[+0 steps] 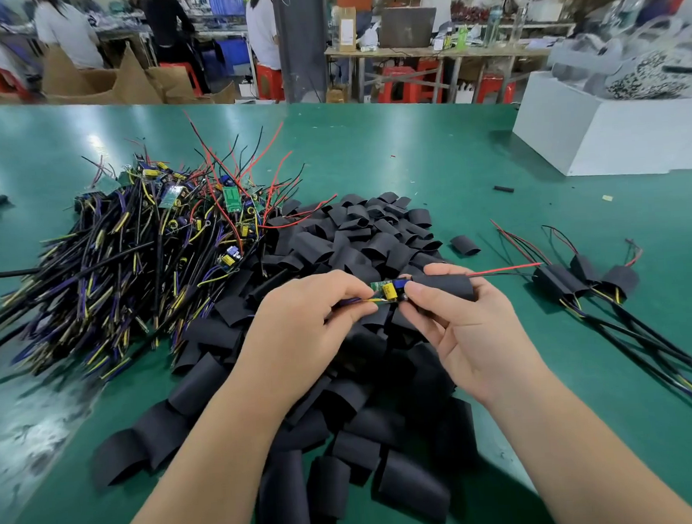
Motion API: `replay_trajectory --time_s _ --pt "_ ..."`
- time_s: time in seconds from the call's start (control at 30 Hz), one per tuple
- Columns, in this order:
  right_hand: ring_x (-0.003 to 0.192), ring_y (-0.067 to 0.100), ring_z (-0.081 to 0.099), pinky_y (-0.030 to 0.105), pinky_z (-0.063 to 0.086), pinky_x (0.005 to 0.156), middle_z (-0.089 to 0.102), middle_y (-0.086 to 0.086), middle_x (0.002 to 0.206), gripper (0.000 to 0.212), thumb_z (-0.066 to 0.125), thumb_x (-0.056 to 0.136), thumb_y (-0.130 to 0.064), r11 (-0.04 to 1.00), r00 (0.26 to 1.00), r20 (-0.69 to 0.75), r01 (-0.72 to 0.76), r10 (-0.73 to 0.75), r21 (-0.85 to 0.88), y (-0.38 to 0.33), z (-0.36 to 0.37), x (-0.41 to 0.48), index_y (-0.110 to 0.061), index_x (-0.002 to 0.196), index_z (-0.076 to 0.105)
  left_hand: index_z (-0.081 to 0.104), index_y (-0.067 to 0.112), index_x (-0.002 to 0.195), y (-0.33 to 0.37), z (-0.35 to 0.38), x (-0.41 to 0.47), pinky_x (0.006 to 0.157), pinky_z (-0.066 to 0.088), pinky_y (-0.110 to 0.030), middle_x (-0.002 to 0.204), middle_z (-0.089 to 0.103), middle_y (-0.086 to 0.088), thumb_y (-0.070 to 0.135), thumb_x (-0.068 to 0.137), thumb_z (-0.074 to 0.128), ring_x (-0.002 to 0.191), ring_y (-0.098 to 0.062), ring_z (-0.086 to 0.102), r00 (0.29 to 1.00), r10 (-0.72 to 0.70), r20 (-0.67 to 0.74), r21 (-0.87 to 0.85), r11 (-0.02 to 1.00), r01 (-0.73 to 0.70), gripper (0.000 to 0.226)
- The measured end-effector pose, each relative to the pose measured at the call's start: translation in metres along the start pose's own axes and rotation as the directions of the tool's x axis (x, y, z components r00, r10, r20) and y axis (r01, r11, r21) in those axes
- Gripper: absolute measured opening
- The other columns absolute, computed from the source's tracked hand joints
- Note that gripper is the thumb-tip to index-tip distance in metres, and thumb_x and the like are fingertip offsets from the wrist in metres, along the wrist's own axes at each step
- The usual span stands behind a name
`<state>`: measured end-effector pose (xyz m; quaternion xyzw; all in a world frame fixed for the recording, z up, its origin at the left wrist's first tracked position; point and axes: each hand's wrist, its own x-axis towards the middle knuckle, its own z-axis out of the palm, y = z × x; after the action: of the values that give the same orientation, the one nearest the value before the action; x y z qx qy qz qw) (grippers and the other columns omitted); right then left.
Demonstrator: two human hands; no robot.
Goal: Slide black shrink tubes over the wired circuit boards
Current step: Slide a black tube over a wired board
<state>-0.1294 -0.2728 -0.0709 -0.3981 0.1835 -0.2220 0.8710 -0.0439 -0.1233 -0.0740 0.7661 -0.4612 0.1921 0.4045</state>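
Note:
My left hand (304,329) pinches the yellow and purple wires of a small green circuit board (387,288) above the pile. My right hand (458,328) holds a black shrink tube (447,286) just right of the board. The board's right end sits at the tube's mouth, and its red and black leads (507,270) stick out of the tube's far end. A big heap of loose black shrink tubes (342,367) lies under both hands. To the left lies a tangled pile of wired boards (133,250).
Three sleeved boards with their cables (588,279) lie on the green table (410,144) to the right. A white box (612,136) stands at the back right. One loose tube (465,245) lies apart. People work at benches in the background.

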Motion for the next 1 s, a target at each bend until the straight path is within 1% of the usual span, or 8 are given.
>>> replay_trajectory --time_s 0.23,0.3,0.4,0.53,0.63,0.73,0.9,1.0 --pt "0.073 0.021 0.072 0.025 0.057 0.061 0.073 0.014 0.081 0.037 0.071 0.06 0.001 0.999 0.997 0.073 0.027 -0.025 -0.028 -0.004 0.002 -0.004 -0.007 0.093 0.056 0.068 0.017 0.093 0.002 0.005 0.0 0.063 0.046 -0.024 0.078 0.066 0.012 0.021 0.085 0.065 0.07 -0.008 0.059 0.994 -0.07 -0.089 -0.087 0.994 0.062 0.009" --pt "0.071 0.02 0.07 0.025 0.057 0.062 0.072 0.013 0.082 0.03 0.068 0.065 -0.002 1.0 0.992 0.124 0.025 -0.023 -0.015 -0.005 0.002 -0.005 -0.007 0.092 0.056 0.068 0.018 0.102 0.003 0.006 0.001 0.066 0.048 -0.018 0.08 0.066 0.017 0.023 0.087 0.062 0.075 -0.005 0.062 0.988 -0.133 -0.083 -0.134 0.984 0.121 0.017" --pt "0.081 0.025 0.071 0.029 0.058 0.065 0.072 0.016 0.091 0.016 0.054 0.085 0.006 1.0 0.981 0.193 -0.012 0.01 0.01 -0.008 0.003 -0.006 -0.008 0.093 0.054 0.068 0.02 0.114 0.001 0.006 0.001 0.075 0.046 -0.007 0.094 0.064 0.026 0.024 0.088 0.062 0.088 0.004 0.063 0.972 -0.232 -0.047 -0.237 0.947 0.215 0.027" --pt "0.089 0.028 0.066 0.034 0.058 0.075 0.067 0.014 0.093 0.033 0.036 0.091 0.016 0.997 0.953 0.297 -0.039 0.059 -0.073 -0.011 0.0 -0.009 -0.011 0.103 0.051 0.071 0.025 0.107 0.001 0.003 0.003 0.081 0.049 -0.011 0.093 0.07 0.023 0.012 0.086 0.069 0.092 0.005 0.066 0.938 -0.347 -0.001 -0.404 0.858 0.317 0.025" --pt "0.075 0.019 0.06 0.026 0.053 0.066 0.065 0.005 0.092 0.03 0.043 0.093 0.009 0.964 0.936 0.347 0.043 0.053 -0.262 -0.013 -0.002 -0.011 -0.018 0.106 0.049 0.071 0.022 0.105 0.002 -0.003 0.006 0.069 0.049 -0.009 0.084 0.074 0.016 0.007 0.085 0.068 0.074 0.003 0.067 0.91 -0.412 0.054 -0.539 0.755 0.373 0.025" --pt "0.062 0.013 0.053 0.021 0.047 0.06 0.064 0.0 0.079 0.028 0.057 0.08 0.0 0.966 0.929 0.369 0.121 -0.029 -0.228 -0.016 -0.003 -0.011 -0.013 0.104 0.052 0.065 0.021 0.114 0.004 -0.006 0.007 0.054 0.041 -0.009 0.071 0.07 0.01 0.008 0.086 0.066 0.05 0.002 0.049 0.876 -0.451 0.174 -0.62 0.64 0.453 0.03" --pt "0.063 0.016 0.065 0.021 0.054 0.063 0.072 0.006 0.092 0.042 0.076 0.063 0.001 0.965 0.911 0.4 0.191 -0.106 -0.179 -0.02 -0.005 -0.011 -0.008 0.1 0.058 0.069 0.019 0.098 0.003 -0.007 0.007 0.053 0.042 -0.012 0.068 0.069 0.009 0.015 0.083 0.067 0.048 -0.002 0.048 0.851 -0.45 0.27 -0.651 0.566 0.506 0.016" --pt "0.065 0.016 0.068 0.02 0.054 0.062 0.074 0.005 0.088 0.046 0.079 0.057 -0.016 0.93 0.912 0.362 0.288 -0.193 -0.229 -0.019 -0.005 -0.01 -0.007 0.099 0.061 0.069 0.018 0.096 0.002 -0.009 0.006 0.055 0.043 -0.012 0.068 0.07 0.008 0.026 0.073 0.068 0.048 -0.004 0.047 0.857 -0.418 0.303 -0.703 0.509 0.497 0.024"
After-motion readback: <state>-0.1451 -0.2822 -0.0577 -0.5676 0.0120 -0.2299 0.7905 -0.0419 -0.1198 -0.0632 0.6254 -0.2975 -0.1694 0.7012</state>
